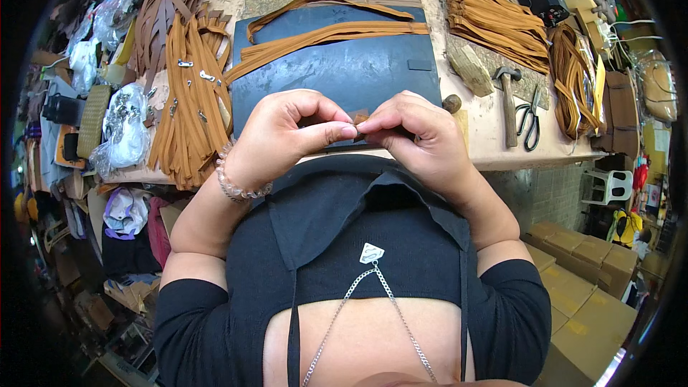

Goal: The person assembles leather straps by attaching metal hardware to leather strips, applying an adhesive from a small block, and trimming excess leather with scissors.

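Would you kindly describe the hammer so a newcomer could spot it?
Find the large dark mat on the worktable. Look right, just left of the black scissors: the hammer alone has a straight wooden handle and dark head.

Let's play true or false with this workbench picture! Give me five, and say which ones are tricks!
1. The hammer lies left of the scissors. True.
2. The beaded bracelet is on the right wrist. False: it is on the left wrist.
3. The left hand and right hand meet at a small piece, mostly hidden by fingers. True.
4. The flat mat on the table is bright red. False: it is dark blue-grey.
5. The scissors have yellow handles. False: their handles are black.
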The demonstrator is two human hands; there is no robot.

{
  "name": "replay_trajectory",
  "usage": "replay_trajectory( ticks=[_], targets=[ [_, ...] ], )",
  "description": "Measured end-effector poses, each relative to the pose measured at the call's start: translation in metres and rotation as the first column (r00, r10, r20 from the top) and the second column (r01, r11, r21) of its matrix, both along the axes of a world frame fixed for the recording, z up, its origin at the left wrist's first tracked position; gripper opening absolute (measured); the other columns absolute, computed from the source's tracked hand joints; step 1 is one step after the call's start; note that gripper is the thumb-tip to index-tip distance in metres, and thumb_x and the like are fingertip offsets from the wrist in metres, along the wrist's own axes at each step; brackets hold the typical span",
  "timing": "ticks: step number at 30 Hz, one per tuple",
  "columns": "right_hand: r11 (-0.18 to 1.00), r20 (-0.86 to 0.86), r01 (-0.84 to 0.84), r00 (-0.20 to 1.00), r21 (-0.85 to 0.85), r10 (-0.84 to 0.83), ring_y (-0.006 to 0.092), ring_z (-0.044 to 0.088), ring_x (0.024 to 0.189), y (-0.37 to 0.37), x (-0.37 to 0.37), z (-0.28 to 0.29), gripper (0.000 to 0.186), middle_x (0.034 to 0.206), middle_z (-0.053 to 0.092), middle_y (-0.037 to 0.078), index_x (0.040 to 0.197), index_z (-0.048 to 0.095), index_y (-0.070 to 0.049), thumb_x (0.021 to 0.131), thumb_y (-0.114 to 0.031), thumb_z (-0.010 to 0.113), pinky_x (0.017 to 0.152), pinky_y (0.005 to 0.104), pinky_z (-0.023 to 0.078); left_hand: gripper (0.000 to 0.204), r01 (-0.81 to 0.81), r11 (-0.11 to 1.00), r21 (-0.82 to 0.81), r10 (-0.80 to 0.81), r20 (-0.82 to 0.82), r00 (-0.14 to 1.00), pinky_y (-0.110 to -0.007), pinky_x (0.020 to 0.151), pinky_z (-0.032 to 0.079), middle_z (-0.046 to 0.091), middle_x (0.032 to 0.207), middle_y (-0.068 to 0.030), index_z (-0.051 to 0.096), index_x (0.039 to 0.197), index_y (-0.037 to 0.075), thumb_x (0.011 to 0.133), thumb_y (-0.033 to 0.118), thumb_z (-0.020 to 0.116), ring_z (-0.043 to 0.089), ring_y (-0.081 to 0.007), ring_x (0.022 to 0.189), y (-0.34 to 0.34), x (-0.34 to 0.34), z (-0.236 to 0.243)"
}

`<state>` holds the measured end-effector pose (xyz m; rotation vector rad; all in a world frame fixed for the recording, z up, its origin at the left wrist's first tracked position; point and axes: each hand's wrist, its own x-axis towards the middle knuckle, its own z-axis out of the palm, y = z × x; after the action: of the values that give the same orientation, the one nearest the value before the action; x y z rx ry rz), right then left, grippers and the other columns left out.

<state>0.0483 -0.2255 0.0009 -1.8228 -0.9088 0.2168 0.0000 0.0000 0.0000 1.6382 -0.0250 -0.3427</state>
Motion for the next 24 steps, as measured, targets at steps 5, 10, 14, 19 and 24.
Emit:
replay_trajectory(
  ticks=[5, 10, 14, 19, 24],
  targets=[
    [0.998, -0.094, 0.023, 0.995, 0.052, -0.018, 0.0201, 0.067, 0.085, 0.004, 0.001, -0.001, 0.016, 0.092, 0.069, 0.011, 0.093, 0.07, 0.001, 0.079, 0.007, 0.07, 0.074, 0.0287, 0.054, 0.011, -0.031, 0.998, -0.046, 0.03, -0.033, 0.999, -0.023, 0.073, 0.05, 0.069, 0.086, -0.0042, 0.072, 0.092, -0.002, 0.086, 0.007, 0.074, 0.062, -0.0092, 0.08, 0.0, 0.002, -0.001],
    [0.996, -0.192, 0.045, 0.981, 0.081, -0.028, 0.016, 0.067, 0.085, 0.002, 0.001, -0.002, 0.012, 0.092, 0.069, 0.009, 0.093, 0.07, 0.001, 0.082, 0.003, 0.071, 0.075, 0.0275, 0.053, 0.015, -0.074, 0.959, -0.275, 0.014, -0.215, 0.977, -0.024, 0.074, 0.052, 0.07, 0.086, -0.0054, 0.071, 0.098, -0.002, 0.088, 0.01, 0.073, 0.063, -0.01, 0.079, 0.002, 0.001, -0.003],
    [0.987, -0.453, 0.142, 0.886, 0.07, -0.095, 0.011, 0.065, 0.088, 0.004, -0.006, 0.002, 0.013, 0.092, 0.068, 0.006, 0.095, 0.069, 0.001, 0.083, -0.001, 0.073, 0.078, 0.0256, 0.053, 0.016, -0.076, 0.928, -0.365, -0.025, -0.264, 0.964, -0.024, 0.073, 0.052, 0.07, 0.086, -0.0047, 0.07, 0.099, -0.001, 0.091, 0.012, 0.071, 0.063, -0.0105, 0.076, 0.0, 0.002, -0.01],
    [0.985, -0.478, 0.169, 0.869, 0.041, -0.13, 0.0094, 0.062, 0.091, 0.006, -0.005, 0.001, 0.017, 0.097, 0.066, 0.004, 0.099, 0.064, -0.001, 0.084, -0.003, 0.072, 0.082, 0.0248, 0.051, 0.018, -0.174, 0.866, -0.469, -0.027, -0.392, 0.92, -0.022, 0.071, 0.05, 0.068, 0.086, -0.0031, 0.07, 0.098, 0.002, 0.092, 0.019, 0.071, 0.06, -0.008, 0.076, -0.008, 0.002, -0.016],
    [0.97, -0.452, 0.223, 0.878, 0.095, -0.157, 0.0114, 0.062, 0.09, 0.006, -0.005, -0.013, 0.017, 0.094, 0.066, 0.005, 0.098, 0.065, 0.0, 0.083, -0.005, 0.071, 0.083, 0.0268, 0.051, 0.014, -0.219, 0.849, -0.481, -0.023, -0.447, 0.894, -0.022, 0.068, 0.051, 0.067, 0.082, -0.0016, 0.067, 0.093, 0.005, 0.095, 0.019, 0.066, 0.062, -0.0079, 0.072, -0.016, 0.004, -0.015]
  ],
)
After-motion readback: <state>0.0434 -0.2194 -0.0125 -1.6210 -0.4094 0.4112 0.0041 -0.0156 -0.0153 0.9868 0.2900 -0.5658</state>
